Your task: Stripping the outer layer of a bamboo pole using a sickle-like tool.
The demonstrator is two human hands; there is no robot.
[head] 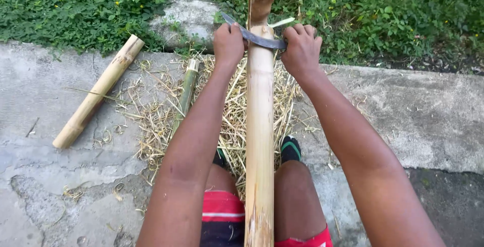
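- A long, pale yellow bamboo pole runs straight up the middle of the frame, from the bottom edge to the top edge.
- It lies between the person's two knees, above red shorts at the bottom of the frame.
- A curved, dark grey metal blade lies across the pole near the top middle of the frame.
- The left hand is curled into a fist around the blade's left end, just left of the pole.
- The right hand is curled tight around the blade's right end, just right of the pole.
- Above the blade the pole looks browner; below it the pole is smooth and pale.
- A thin pale sliver sticks out just above the right hand.
- A heap of dry, straw-coloured shavings lies on the grey concrete ground under the pole.
- A thin green bamboo stick lies in the shavings, left of the left arm.
- A short, thick, tan bamboo piece lies tilted in the left part of the frame, well apart from the hands.
- A foot in a black and green sandal shows just right of the pole.
- Green leafy plants and a grey stone fill the top of the frame.
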